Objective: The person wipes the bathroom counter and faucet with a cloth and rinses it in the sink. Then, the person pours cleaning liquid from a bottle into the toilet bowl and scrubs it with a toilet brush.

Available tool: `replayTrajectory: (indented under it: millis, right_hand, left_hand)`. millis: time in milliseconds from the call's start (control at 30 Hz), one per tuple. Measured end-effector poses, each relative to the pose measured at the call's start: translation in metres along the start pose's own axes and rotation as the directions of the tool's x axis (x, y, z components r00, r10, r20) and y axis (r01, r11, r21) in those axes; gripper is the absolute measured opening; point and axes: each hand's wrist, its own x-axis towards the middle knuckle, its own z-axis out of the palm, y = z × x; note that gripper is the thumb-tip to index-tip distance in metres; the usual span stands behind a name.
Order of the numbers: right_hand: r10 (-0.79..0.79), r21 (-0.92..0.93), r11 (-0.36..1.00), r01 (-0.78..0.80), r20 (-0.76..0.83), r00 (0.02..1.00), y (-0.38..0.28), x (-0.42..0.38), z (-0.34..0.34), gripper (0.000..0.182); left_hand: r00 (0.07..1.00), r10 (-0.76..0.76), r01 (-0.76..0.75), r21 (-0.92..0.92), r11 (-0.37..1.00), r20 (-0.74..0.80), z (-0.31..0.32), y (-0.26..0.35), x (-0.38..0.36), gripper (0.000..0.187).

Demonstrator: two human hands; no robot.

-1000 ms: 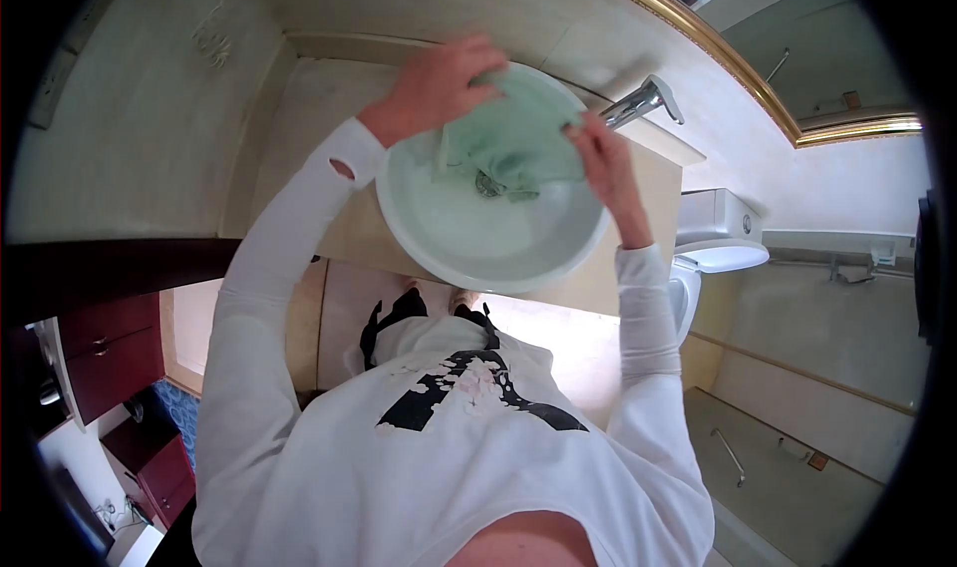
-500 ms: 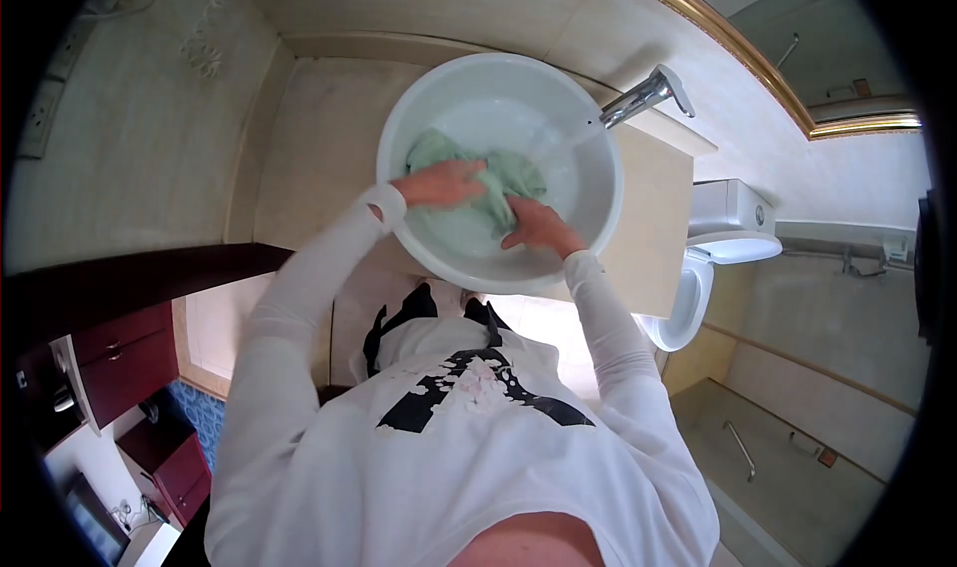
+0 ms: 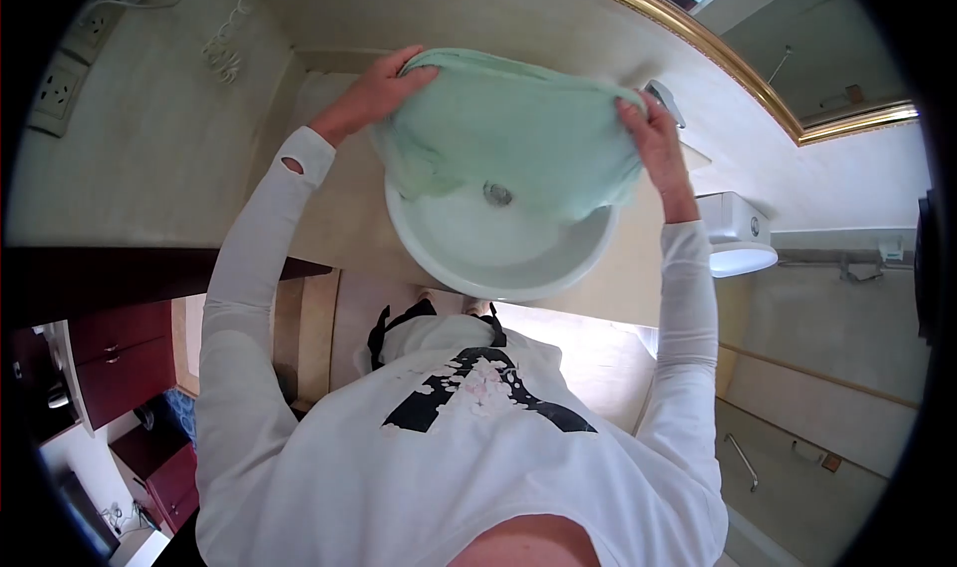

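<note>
A wet light green cloth [image 3: 518, 128] is spread out wide above the round white basin [image 3: 503, 276]. My left hand [image 3: 377, 93] grips its upper left corner, fingers closed over the edge. At the upper right corner, my right hand [image 3: 658, 146] pinches the fabric close to the chrome faucet [image 3: 666, 100]. The lower part of the cloth droops over the back half of the basin, where a metal drain [image 3: 497, 195] shows just below its hem. Much of the basin's far side is hidden behind the fabric.
The basin stands on a beige counter [image 3: 344, 213] against the wall. A gold-framed mirror [image 3: 718, 43] hangs at the upper right. To the right is a white toilet [image 3: 738, 233]. Wall sockets [image 3: 58, 90] and a coiled cord [image 3: 227, 38] are on the left.
The cloth was bunched inside the basin with both hands on it. Now it is lifted and stretched out above, with my hands moved up and far apart at its corners.
</note>
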Motion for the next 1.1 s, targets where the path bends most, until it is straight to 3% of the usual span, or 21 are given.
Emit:
replayTrajectory:
  millis: [133, 200, 233, 333, 367, 400, 433, 467, 533, 567, 600, 667, 700, 767, 833, 900, 967, 1033, 1067, 1100]
  right_hand:
    - [-0.169, 0.022, 0.984, 0.174, -0.152, 0.974, -0.062, -0.001, -0.011, 0.021]
    - [-0.246, -0.034, 0.969, 0.244, -0.221, 0.944, -0.085, -0.005, -0.017, 0.021]
    - [-0.329, -0.127, 0.943, 0.306, -0.243, 0.912, -0.092, -0.007, -0.021, 0.022]
    - [-0.402, -0.165, 0.913, 0.374, -0.199, 0.894, -0.090, -0.017, -0.019, 0.022]
    - [-0.373, -0.080, 0.928, 0.364, -0.232, 0.898, -0.076, -0.020, -0.005, 0.022]
    - [-0.343, -0.156, 0.933, 0.323, -0.127, 0.931, -0.047, -0.017, -0.008, 0.027]
    - [-0.313, -0.359, 0.887, 0.290, -0.008, 0.950, -0.009, -0.015, -0.009, 0.033]
    - [-0.296, -0.423, 0.860, 0.284, 0.038, 0.954, 0.014, -0.020, 0.012, 0.037]
    - [0.074, -0.704, 0.705, 0.084, 0.191, 0.979, 0.031, -0.035, 0.053, 0.030]
    - [-0.081, -0.626, 0.740, 0.246, 0.280, 0.957, 0.101, -0.038, 0.067, 0.028]
    - [0.135, -0.706, 0.699, 0.117, 0.290, 0.947, 0.126, -0.048, 0.088, 0.033]
    - [0.407, -0.759, 0.651, 0.012, 0.364, 0.838, 0.189, -0.066, 0.120, 0.031]
    - [0.406, -0.759, 0.651, 0.016, 0.366, 0.838, 0.210, -0.069, 0.122, 0.031]
    - [0.118, -0.649, 0.761, 0.022, 0.172, 0.978, 0.221, -0.074, 0.124, 0.035]
    - [0.251, -0.407, 0.892, -0.196, 0.087, 0.964, 0.208, -0.050, 0.093, 0.036]
    - [0.166, -0.402, 0.907, -0.126, 0.067, 0.984, 0.123, -0.029, 0.055, 0.034]
    - [0.046, -0.358, 0.933, -0.043, 0.000, 0.999, 0.094, -0.013, 0.021, 0.031]
    - [0.008, -0.339, 0.940, -0.044, -0.105, 0.994, 0.057, -0.005, 0.001, 0.027]
    - [0.032, -0.345, 0.934, -0.089, -0.166, 0.986, 0.029, -0.005, -0.006, 0.025]
    - [-0.095, -0.318, 0.947, 0.040, -0.157, 0.983, 0.019, -0.003, -0.015, 0.022]
  left_hand:
    - [0.993, 0.070, -0.075, -0.042, 0.996, -0.095, 0.011, 0.019, 0.015, 0.034]
    - [0.959, 0.250, -0.262, -0.079, 0.962, -0.132, 0.014, 0.038, 0.024, 0.033]
    - [0.960, 0.249, -0.261, -0.085, 0.962, -0.127, 0.015, 0.046, 0.027, 0.033]
    - [0.936, 0.339, -0.343, -0.029, 0.939, -0.092, 0.023, 0.052, 0.029, 0.037]
    - [0.945, 0.320, -0.312, 0.101, 0.945, -0.069, 0.033, 0.047, 0.024, 0.037]
    - [0.953, 0.299, -0.280, 0.230, 0.932, -0.048, 0.043, 0.040, 0.020, 0.037]
    - [0.961, 0.258, -0.277, 0.306, 0.911, 0.099, 0.052, 0.023, 0.018, 0.038]
    - [0.950, 0.204, -0.284, 0.380, 0.880, 0.237, 0.065, 0.000, 0.016, 0.040]
    - [0.899, 0.056, -0.267, 0.445, 0.855, 0.434, 0.096, -0.045, 0.002, 0.037]
    - [0.862, -0.040, -0.249, 0.491, 0.835, 0.505, 0.112, -0.081, -0.004, 0.033]
    - [0.814, -0.138, -0.235, 0.538, 0.810, 0.564, 0.127, -0.120, -0.012, 0.031]
    - [0.766, -0.195, -0.349, 0.652, 0.673, 0.612, 0.149, -0.178, -0.030, 0.028]
    - [0.768, -0.195, -0.347, 0.653, 0.673, 0.610, 0.150, -0.177, -0.028, 0.028]
    - [0.785, -0.307, -0.234, 0.716, 0.658, 0.538, 0.153, -0.176, -0.025, 0.033]
    - [0.858, 0.030, -0.383, 0.599, 0.703, 0.513, 0.128, -0.196, -0.009, 0.034]
    - [0.936, -0.009, -0.174, 0.484, 0.858, 0.353, 0.091, -0.132, 0.017, 0.034]
    - [0.980, -0.033, -0.075, 0.514, 0.854, 0.197, 0.062, -0.069, 0.036, 0.038]
    - [0.945, 0.328, -0.298, 0.456, 0.839, 0.015, 0.044, -0.046, 0.052, 0.038]
    - [0.954, 0.297, -0.247, 0.493, 0.834, -0.025, 0.033, -0.026, 0.055, 0.036]
    - [0.962, 0.265, -0.191, 0.527, 0.828, -0.067, 0.024, -0.006, 0.058, 0.035]
